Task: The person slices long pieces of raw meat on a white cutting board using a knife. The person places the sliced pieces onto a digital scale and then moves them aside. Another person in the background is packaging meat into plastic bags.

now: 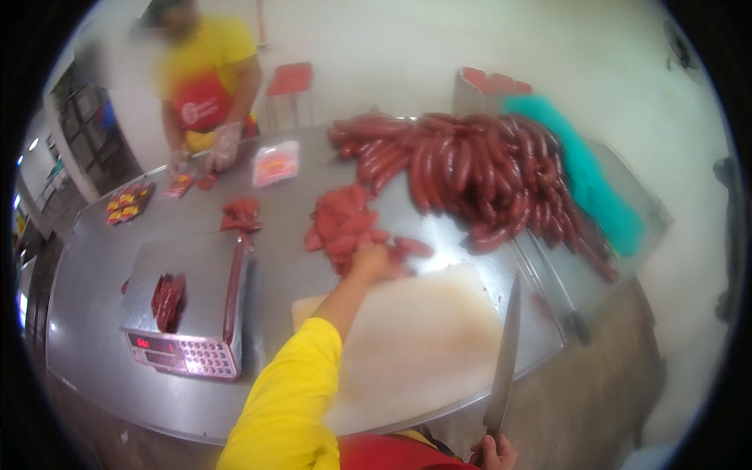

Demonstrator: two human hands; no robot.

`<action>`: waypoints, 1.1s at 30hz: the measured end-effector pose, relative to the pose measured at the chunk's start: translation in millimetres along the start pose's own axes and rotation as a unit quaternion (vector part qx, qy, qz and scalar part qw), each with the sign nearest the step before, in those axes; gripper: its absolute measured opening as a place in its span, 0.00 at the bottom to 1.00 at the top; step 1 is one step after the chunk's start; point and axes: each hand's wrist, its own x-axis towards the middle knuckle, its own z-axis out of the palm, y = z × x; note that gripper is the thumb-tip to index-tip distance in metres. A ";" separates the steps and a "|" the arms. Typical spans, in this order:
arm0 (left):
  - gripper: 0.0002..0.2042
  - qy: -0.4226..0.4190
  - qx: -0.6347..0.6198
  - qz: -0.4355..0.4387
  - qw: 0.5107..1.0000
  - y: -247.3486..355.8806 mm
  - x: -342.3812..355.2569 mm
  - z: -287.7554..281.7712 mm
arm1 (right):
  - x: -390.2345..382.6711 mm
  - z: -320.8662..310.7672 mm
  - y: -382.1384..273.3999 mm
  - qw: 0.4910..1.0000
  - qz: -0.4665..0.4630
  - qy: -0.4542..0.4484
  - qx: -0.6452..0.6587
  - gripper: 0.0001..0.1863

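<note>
Left hand [376, 264], nearer one, touching near edge of sausage pieces [342, 215] lying ahead-left on tabletop [280, 270]; cannot tell whether grip is closing. One piece [413, 247] lying crosswise, just rightward. Right hand [497, 454], farther, clamping knife [506, 356].

A: Scale [200, 262]?
B: Left on table [86, 290], meat [168, 301] on its pan.
A: Board [423, 345]?
B: Right of scale, near edge.
A: Main pile [341, 215]?
B: Behind board, left hand [374, 262] at it.
A: Whole sausages [486, 164]?
B: Back right, cloth [587, 176] along their right.
A: Knife [507, 345]?
B: In right hand [495, 452], at board's right side.
A: Packs [128, 204]?
B: Far left, behind scale.
</note>
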 end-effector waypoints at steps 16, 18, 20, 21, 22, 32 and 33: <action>0.29 0.215 -0.452 0.001 0.866 -38.4 -63.3 0.2 | 41.6 37.1 -59.2 0.982 -0.078 -0.145 -0.091 0.11; 0.26 0.298 -0.423 -0.002 0.856 -69.9 -95.1 -37.1 | 49.3 43.2 -61.3 0.968 -0.119 -0.174 -0.136 0.12; 0.15 0.389 -0.118 -0.059 0.912 -115.0 -129.7 -81.0 | 56.6 50.3 -62.4 0.952 -0.169 -0.199 -0.162 0.13; 0.12 0.376 -0.158 -0.089 0.909 -138.5 -150.8 -99.0 | 59.4 54.8 -61.8 0.955 -0.158 -0.216 -0.126 0.12; 0.12 0.384 -0.073 -0.138 0.910 -158.7 -172.2 -111.2 | 61.8 58.5 -61.4 0.956 -0.132 -0.231 -0.128 0.12; 0.23 0.332 0.162 -0.346 0.863 -172.8 -166.4 -121.8 | 91.1 32.4 -59.2 0.948 -0.091 -0.277 -0.130 0.15; 0.23 0.346 0.153 -0.281 0.882 -156.3 -142.1 -116.8 | 98.4 22.9 -57.3 0.954 -0.087 -0.265 -0.110 0.15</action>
